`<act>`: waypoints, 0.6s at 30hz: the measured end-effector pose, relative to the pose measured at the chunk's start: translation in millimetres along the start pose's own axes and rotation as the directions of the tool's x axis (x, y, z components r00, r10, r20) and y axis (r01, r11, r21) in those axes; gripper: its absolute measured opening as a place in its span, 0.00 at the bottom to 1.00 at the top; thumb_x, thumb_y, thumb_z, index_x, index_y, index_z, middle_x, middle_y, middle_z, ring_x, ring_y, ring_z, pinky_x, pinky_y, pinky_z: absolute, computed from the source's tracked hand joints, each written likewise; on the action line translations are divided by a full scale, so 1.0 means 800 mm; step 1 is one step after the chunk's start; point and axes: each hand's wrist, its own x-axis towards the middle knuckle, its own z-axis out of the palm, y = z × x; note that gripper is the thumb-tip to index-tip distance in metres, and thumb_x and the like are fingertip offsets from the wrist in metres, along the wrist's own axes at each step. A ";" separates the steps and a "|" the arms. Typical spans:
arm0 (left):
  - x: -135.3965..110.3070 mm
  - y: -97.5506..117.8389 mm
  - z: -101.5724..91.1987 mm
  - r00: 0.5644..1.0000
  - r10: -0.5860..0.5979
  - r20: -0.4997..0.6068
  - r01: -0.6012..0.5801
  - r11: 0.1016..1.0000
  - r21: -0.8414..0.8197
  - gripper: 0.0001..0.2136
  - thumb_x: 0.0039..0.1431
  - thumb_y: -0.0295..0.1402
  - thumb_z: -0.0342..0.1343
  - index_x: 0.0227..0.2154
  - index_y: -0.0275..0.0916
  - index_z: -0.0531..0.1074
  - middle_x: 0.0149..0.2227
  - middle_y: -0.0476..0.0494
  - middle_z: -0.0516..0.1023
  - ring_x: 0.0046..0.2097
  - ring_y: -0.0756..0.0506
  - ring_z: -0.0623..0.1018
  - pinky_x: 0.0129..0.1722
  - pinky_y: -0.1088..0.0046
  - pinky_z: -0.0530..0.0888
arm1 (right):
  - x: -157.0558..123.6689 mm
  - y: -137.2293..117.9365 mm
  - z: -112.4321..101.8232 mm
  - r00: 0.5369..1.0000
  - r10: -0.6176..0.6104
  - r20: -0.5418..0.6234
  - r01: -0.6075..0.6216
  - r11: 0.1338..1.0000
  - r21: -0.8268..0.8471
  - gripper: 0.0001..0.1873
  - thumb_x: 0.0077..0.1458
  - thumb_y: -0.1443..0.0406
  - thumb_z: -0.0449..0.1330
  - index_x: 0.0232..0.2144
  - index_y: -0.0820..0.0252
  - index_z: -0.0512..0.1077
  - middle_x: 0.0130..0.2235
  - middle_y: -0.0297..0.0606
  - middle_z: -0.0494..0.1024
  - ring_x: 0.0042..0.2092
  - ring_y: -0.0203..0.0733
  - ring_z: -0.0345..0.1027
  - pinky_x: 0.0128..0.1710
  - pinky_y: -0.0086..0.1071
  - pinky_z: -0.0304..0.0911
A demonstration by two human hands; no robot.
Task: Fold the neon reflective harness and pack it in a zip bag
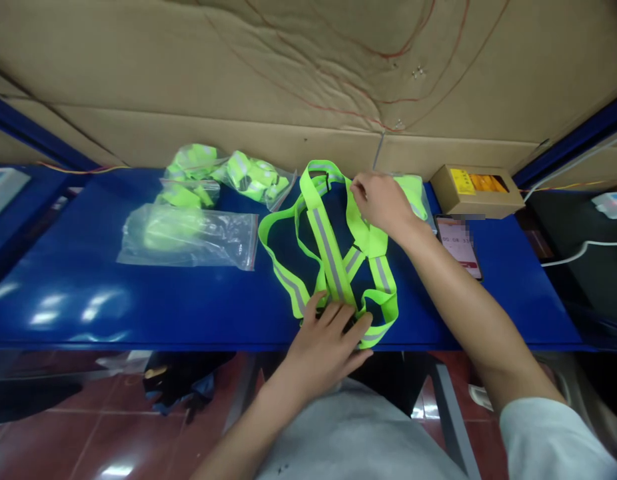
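Observation:
A neon yellow-green reflective vest [328,250], made of elastic straps with grey stripes, lies loosely spread on the blue table. My left hand [326,343] rests over its near end at the table's front edge, fingers spread on the straps. At the far right part of the vest, my right hand [386,203] has its fingers curled in a pinch on a strap; the fingertips are partly hidden. Black buckles show on some straps. Just behind my right wrist sits a bagged yellow-green piece [412,190].
Left of the vest lie a clear plastic bag [213,240] and bagged yellow-green straps [256,177]. To the right are a phone [458,247] showing a timer and an open cardboard box [476,193] with orange contents. A cardboard-covered wall [228,127] rises behind the blue table [178,307].

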 end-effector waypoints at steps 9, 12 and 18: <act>0.001 0.000 0.017 0.994 0.056 -0.091 -0.059 0.998 -0.029 0.13 0.68 0.40 0.59 0.50 0.41 0.74 0.42 0.46 0.79 0.47 0.40 0.77 0.63 0.52 0.61 | 0.102 -0.003 0.016 0.948 0.152 0.281 -0.127 0.986 -0.105 0.32 0.62 0.45 0.65 0.56 0.64 0.78 0.57 0.57 0.81 0.55 0.60 0.77 0.51 0.43 0.70; 0.001 0.003 0.018 0.992 0.110 -0.055 -0.113 0.993 -0.046 0.15 0.64 0.41 0.61 0.50 0.41 0.74 0.41 0.46 0.78 0.46 0.41 0.76 0.60 0.55 0.64 | 0.118 -0.013 0.035 0.973 0.125 0.195 -0.104 0.988 -0.113 0.25 0.65 0.51 0.63 0.54 0.62 0.80 0.56 0.56 0.82 0.55 0.59 0.77 0.50 0.43 0.70; 0.001 0.013 0.025 0.982 0.187 -0.021 -0.189 0.977 -0.101 0.18 0.63 0.43 0.61 0.52 0.41 0.73 0.39 0.46 0.78 0.44 0.40 0.75 0.53 0.58 0.68 | 0.127 -0.029 0.038 1.000 0.029 0.004 -0.028 0.987 -0.157 0.21 0.71 0.70 0.48 0.56 0.66 0.77 0.59 0.57 0.79 0.56 0.58 0.76 0.51 0.42 0.66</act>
